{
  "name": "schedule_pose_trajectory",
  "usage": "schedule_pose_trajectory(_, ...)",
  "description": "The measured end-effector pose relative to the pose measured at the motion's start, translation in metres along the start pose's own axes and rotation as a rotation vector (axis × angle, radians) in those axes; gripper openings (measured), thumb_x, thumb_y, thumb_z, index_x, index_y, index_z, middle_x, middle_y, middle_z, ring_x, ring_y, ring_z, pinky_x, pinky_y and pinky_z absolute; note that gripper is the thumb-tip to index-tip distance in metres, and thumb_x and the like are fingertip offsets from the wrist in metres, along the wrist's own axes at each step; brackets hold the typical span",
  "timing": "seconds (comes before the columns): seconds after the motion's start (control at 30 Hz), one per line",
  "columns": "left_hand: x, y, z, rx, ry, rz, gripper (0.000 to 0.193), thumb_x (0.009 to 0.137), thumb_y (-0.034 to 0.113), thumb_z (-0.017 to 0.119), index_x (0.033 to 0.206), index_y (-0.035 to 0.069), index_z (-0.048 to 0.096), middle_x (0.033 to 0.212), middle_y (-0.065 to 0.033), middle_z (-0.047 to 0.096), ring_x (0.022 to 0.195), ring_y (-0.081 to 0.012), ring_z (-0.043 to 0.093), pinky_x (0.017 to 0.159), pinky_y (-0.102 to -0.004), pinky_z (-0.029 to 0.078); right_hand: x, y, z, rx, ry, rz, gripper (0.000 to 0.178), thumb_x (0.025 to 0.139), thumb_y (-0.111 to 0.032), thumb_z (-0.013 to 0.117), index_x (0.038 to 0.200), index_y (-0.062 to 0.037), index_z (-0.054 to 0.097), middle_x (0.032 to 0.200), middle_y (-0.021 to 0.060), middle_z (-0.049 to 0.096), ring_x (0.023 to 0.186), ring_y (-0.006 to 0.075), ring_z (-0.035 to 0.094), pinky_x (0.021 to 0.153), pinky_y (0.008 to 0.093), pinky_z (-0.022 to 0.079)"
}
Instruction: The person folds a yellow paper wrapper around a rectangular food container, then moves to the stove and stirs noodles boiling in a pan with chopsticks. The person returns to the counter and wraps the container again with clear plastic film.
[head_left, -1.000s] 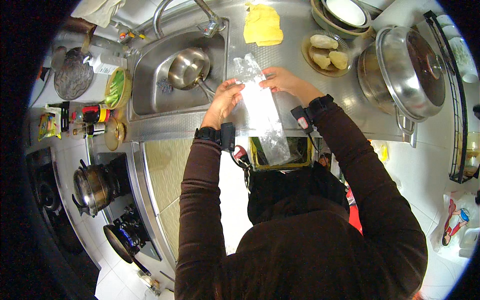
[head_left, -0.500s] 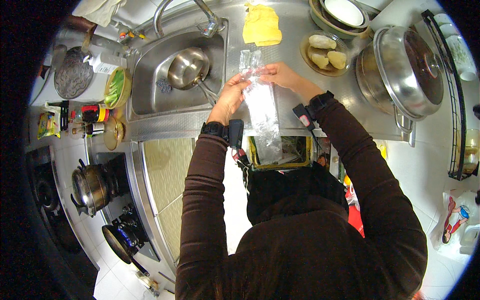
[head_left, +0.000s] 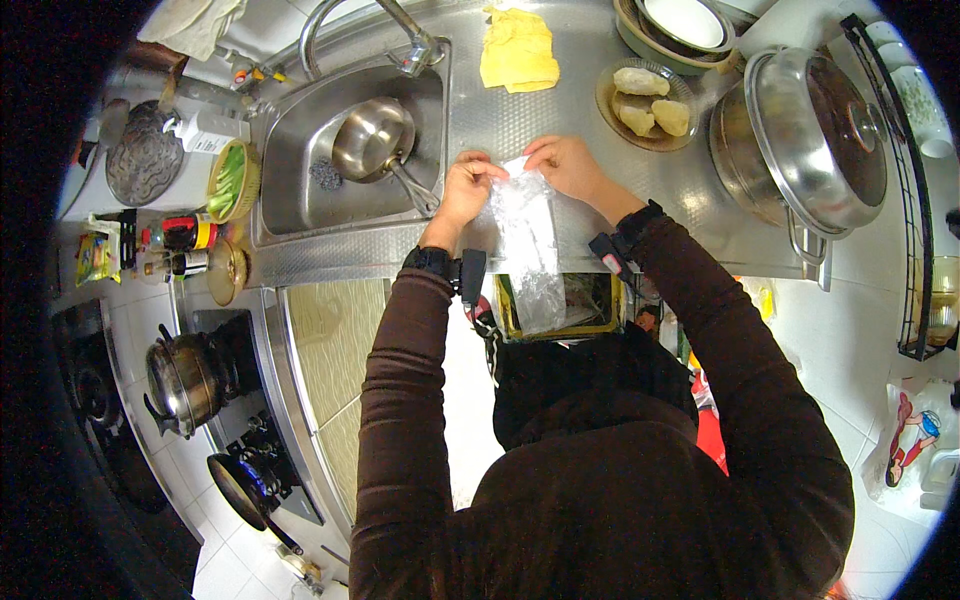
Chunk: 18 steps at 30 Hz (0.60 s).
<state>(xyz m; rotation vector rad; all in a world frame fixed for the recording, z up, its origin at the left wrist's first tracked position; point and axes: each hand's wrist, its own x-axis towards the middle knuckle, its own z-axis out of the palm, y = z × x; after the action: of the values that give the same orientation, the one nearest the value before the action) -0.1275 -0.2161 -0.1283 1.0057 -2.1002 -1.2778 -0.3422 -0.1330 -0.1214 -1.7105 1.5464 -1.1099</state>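
A long, clear plastic bag [head_left: 530, 238] hangs from my two hands over the counter's front edge. My left hand [head_left: 468, 192] pinches its upper left corner, and my right hand [head_left: 565, 168] pinches the upper right corner. Its lower end reaches down over a dark bin with a yellowish rim [head_left: 612, 325]. Beyond my hands lies a folded yellow cloth [head_left: 520, 52]. Right of the cloth, a glass plate [head_left: 608, 112] carries three pale, dough-like pieces [head_left: 641, 82].
On the left, the steel sink [head_left: 290, 205] holds a metal ladle-like pan [head_left: 374, 140] and a scouring pad [head_left: 325, 174]. A large lidded steamer pot [head_left: 745, 150] stands right, below stacked bowls [head_left: 660, 55]. A burner flame shows beside a frying pan [head_left: 236, 492] at lower left.
The bag's bunched top part, which stuck up beyond my fingers, no longer shows there. My hands have moved slightly apart, and the top edge is spread between them.
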Motion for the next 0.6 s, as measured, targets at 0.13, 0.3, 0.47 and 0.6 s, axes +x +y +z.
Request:
schedule_pose_trajectory(0.13, -0.005, 0.008, -0.004, 0.161, -0.006, 0.021, 0.039, 0.085, -0.012, 0.051, 0.098, 0.012, 0.078, 0.11, -0.0097, 0.059, 0.103, -0.0216, 0.059, 0.084, -0.029, 0.048, -0.005, -0.005, 0.005, -0.068, 0.02, 0.023, 0.021, 0.077, 0.005, 0.06, 0.087, -0.0037, 0.075, 0.108, 0.0114, 0.07, 0.074, 0.0194, 0.065, 0.065, 0.0291, 0.05)
schedule_pose_trajectory(0.3, -0.027, 0.037, 0.004, 0.383, 0.092, 0.198, 0.036, 0.077, -0.01, 0.056, 0.102, 0.01, 0.074, 0.108, -0.0122, 0.058, 0.103, -0.0287, 0.059, 0.087, -0.0343, 0.05, -0.014, -0.003, 0.014, -0.287, 0.192, -0.17, 0.016, 0.076, 0.0, 0.065, 0.089, -0.0047, 0.074, 0.103, 0.0105, 0.066, 0.083, 0.0262, 0.063, 0.072, 0.0353, 0.052)
schedule_pose_trajectory(0.47, -0.048, 0.046, 0.009, 0.52, 0.041, 0.323, 0.028, 0.073, -0.004, 0.063, 0.096, 0.009, 0.072, 0.107, -0.0098, 0.061, 0.102, -0.0307, 0.061, 0.086, -0.0404, 0.052, -0.029, -0.006, 0.016, -0.495, 0.156, -0.215, 0.008, 0.075, -0.005, 0.07, 0.083, -0.0068, 0.071, 0.091, 0.0065, 0.059, 0.089, 0.0244, 0.06, 0.074, 0.0377, 0.05)
schedule_pose_trajectory(0.6, -0.048, 0.034, 0.007, 0.549, -0.039, 0.31, 0.024, 0.073, -0.002, 0.065, 0.094, 0.008, 0.07, 0.108, -0.0094, 0.062, 0.101, -0.0309, 0.062, 0.087, -0.0399, 0.052, -0.038, -0.013, 0.021, -0.501, 0.134, -0.262, 0.008, 0.075, -0.007, 0.07, 0.082, -0.0067, 0.07, 0.092, 0.0048, 0.06, 0.087, 0.0243, 0.06, 0.072, 0.038, 0.049)
